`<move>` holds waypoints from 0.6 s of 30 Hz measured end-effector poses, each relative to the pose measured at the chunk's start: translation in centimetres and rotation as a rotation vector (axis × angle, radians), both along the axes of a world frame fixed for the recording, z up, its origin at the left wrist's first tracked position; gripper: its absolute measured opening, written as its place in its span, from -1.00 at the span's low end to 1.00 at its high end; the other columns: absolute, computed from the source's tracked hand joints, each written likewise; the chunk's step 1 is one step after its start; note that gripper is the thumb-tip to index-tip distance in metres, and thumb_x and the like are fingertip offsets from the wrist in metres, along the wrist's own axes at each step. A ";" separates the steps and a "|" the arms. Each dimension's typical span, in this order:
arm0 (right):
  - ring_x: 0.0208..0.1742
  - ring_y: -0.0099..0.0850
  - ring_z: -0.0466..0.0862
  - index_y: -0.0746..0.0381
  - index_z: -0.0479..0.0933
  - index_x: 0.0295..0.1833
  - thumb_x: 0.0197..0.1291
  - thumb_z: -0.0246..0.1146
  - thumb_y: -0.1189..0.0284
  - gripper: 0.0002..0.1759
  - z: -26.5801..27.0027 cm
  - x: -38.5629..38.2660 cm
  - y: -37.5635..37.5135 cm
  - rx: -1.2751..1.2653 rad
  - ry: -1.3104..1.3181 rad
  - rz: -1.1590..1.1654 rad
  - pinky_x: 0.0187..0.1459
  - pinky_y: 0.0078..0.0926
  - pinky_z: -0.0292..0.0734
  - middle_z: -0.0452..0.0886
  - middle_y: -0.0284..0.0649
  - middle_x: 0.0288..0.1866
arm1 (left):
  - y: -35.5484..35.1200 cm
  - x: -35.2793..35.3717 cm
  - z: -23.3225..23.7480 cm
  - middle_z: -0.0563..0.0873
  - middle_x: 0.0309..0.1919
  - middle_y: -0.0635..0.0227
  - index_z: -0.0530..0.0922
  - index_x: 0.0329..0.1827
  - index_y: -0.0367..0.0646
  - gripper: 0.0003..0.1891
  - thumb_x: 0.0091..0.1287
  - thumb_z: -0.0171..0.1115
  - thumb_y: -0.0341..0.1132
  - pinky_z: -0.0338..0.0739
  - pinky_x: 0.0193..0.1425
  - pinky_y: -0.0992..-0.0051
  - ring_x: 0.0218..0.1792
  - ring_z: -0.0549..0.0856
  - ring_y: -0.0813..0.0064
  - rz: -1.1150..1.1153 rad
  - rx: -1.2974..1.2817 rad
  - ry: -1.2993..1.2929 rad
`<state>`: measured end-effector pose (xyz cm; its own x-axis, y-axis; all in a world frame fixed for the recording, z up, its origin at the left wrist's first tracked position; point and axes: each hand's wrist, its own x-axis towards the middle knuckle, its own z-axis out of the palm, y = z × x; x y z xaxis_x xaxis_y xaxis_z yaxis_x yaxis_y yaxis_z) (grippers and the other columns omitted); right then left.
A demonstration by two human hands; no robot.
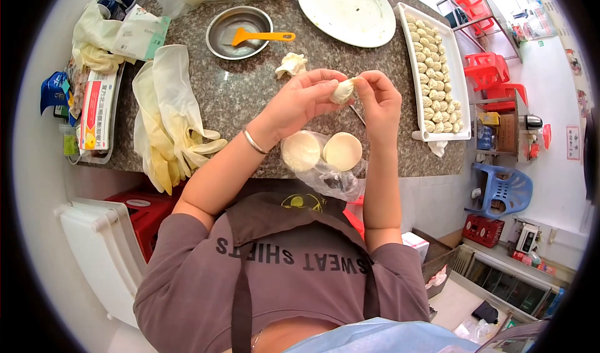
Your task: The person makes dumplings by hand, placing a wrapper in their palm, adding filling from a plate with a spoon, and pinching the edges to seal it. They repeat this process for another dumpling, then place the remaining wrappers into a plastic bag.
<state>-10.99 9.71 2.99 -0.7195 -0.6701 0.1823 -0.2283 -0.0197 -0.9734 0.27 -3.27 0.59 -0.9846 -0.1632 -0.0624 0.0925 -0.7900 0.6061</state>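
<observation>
A pleated dumpling (342, 92) is held up over the table between my two hands. My left hand (305, 100), with a bangle at the wrist, cups it from the side with fingers curled round it. At its right end, my right hand (380, 100) pinches the dough edge between thumb and fingertips. Below the hands, two stacks of round dough wrappers, the left stack (301, 151) and the right stack (342, 152), lie on a clear plastic bag (334, 181). A thin stick (357, 114) shows partly behind my right hand.
A white tray (465, 103) with rows of dumplings stands at right. Farther back are a white plate (347, 9) and a metal bowl (219, 48) with an orange spatula (265, 36). Crumpled tissue (292, 64) lies near my left hand. Rubber gloves (172, 103) and boxes (100, 112) occupy the left.
</observation>
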 end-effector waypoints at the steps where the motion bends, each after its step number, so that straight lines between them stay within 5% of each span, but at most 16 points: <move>1: -0.20 -0.60 0.57 0.35 0.58 -0.24 0.25 0.26 0.51 -0.90 0.1 0.0 0.0 -0.063 -0.075 0.012 -0.14 -0.63 0.46 0.63 -0.33 -0.24 | -0.1 0.0 -0.1 0.64 -0.01 0.24 0.48 0.13 -0.26 -0.74 0.45 0.05 -0.37 0.63 0.11 0.44 0.02 0.68 0.38 0.008 0.002 0.003; 9: -0.22 -0.63 0.58 0.37 0.61 -0.15 0.27 0.25 0.55 -0.89 0.1 -1.8 0.3 -0.093 -0.140 0.207 -0.16 -0.69 0.46 0.65 -0.34 -0.25 | -0.4 0.2 0.0 0.64 0.02 0.14 0.46 0.16 -0.35 -0.69 0.49 -0.02 -0.33 0.66 0.07 0.48 -0.01 0.71 0.27 -0.056 0.103 -0.057; 13: -0.23 -0.65 0.55 0.33 0.62 -0.17 0.18 0.32 0.50 -0.86 -0.9 -2.3 0.0 0.040 0.012 0.079 -0.17 -0.66 0.45 0.65 -0.37 -0.27 | -0.3 -0.4 -0.3 0.64 0.02 0.16 0.46 0.15 -0.36 -0.70 0.48 0.01 -0.33 0.63 0.09 0.46 -0.02 0.70 0.30 -0.070 0.103 0.019; 16: -0.13 -0.57 0.59 0.29 0.59 0.00 0.12 0.34 0.50 -0.69 -0.5 -1.9 -0.3 -0.014 -0.143 0.072 -0.04 -0.62 0.48 0.64 -0.32 -0.23 | 0.2 -0.2 0.4 0.64 0.02 0.17 0.47 0.13 -0.33 -0.72 0.46 0.05 -0.35 0.61 0.11 0.44 -0.03 0.69 0.35 0.038 0.061 -0.086; 18: -0.12 -0.56 0.60 0.31 0.59 -0.01 0.08 0.40 0.38 -0.63 -0.1 -1.2 -0.5 0.092 0.027 0.130 -0.03 -0.57 0.48 0.65 -0.30 -0.22 | 0.6 -0.3 0.1 0.64 0.02 0.19 0.49 0.11 -0.30 -0.75 0.45 0.06 -0.38 0.62 0.10 0.46 -0.02 0.70 0.37 0.271 -0.095 -0.075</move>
<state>-12.17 9.24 2.90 -0.6213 -0.7720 0.1342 -0.2557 0.0378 -0.9660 -0.01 -2.62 0.65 -0.8975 -0.4282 -0.1054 0.2446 -0.6823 0.6890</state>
